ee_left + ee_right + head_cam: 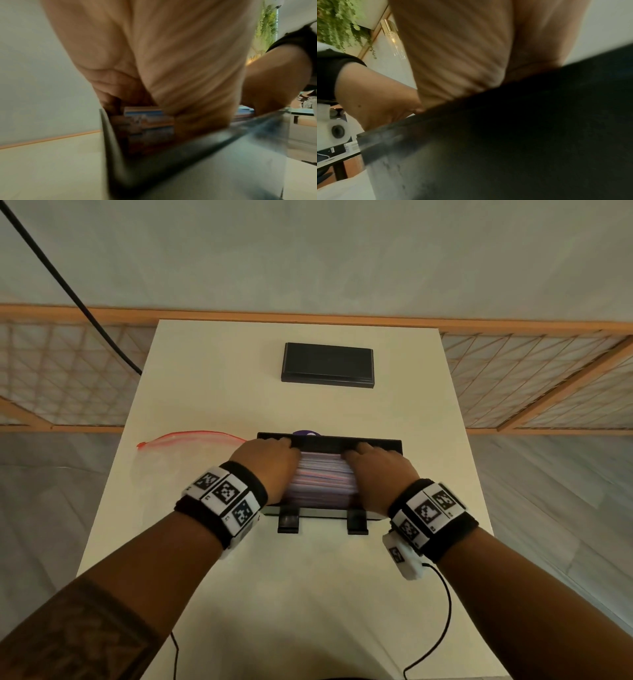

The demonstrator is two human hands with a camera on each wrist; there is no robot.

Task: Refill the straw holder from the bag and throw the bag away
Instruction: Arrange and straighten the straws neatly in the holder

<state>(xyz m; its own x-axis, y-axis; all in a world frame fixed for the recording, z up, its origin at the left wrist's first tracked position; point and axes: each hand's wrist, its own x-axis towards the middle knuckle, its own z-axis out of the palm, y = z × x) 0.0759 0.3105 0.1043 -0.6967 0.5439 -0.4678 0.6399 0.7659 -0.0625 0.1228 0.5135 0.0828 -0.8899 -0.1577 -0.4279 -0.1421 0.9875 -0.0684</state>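
Both hands are down in the straw holder near the front of the counter: the left hand and right hand each lie over one end of the straws, fingers reaching to the far wall. Whether they grip the bundle or only press it flat, I cannot tell.

The holder is a black open-topped box, probably rigid and steady enough to load without bracing. Its long axis runs left to right, and the straws lie along it.

The straws are likely light, slick and prone to rolling, so they are best held at both ends, as here.

The bag, limp clear plastic with a red zip strip, lies flat just left of the holder; it should pinch up easily by the strip.
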